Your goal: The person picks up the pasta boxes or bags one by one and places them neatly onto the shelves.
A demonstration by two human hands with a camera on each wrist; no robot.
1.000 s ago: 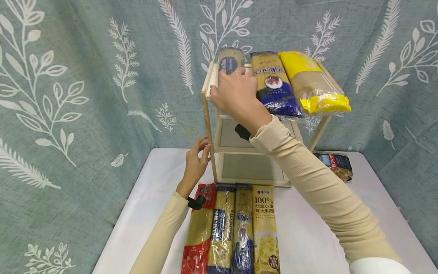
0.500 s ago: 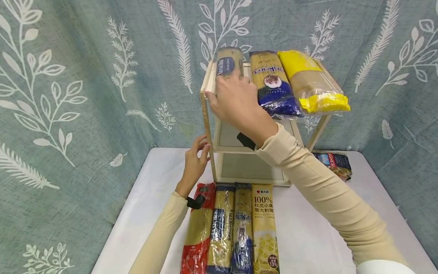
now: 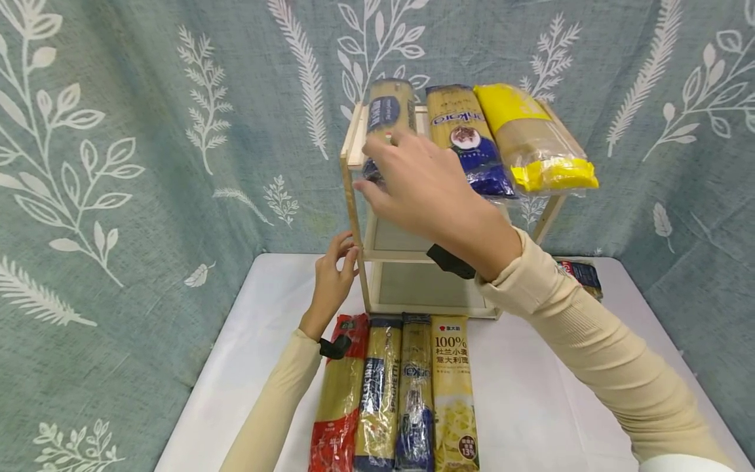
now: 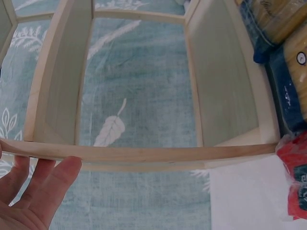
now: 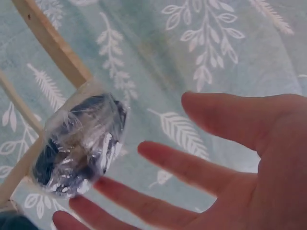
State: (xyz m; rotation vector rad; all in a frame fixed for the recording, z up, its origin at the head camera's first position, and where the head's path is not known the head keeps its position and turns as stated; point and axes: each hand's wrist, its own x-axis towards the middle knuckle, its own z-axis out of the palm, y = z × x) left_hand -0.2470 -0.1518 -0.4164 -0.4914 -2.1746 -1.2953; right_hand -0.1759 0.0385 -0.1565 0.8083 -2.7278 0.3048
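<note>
A clear-wrapped spaghetti pack with a dark blue label lies at the left end of the wooden rack's top. My right hand is over its near end, fingers spread. In the right wrist view, that wrapped end sits beyond my fingertips, with a visible gap to the thumb; whether a lower finger touches it I cannot tell. My left hand holds the rack's front left post with its fingers and thumb.
An Ankara spaghetti pack and a yellow-ended pack share the rack's top. On the white table before the rack lie red, blue-labelled, Ankara and yellow pasta packs. A dark pack lies behind right.
My right hand has drawn back toward me and off the spaghetti pack, its fingers spreading, so more of the pack shows. My left hand stays at the post.
</note>
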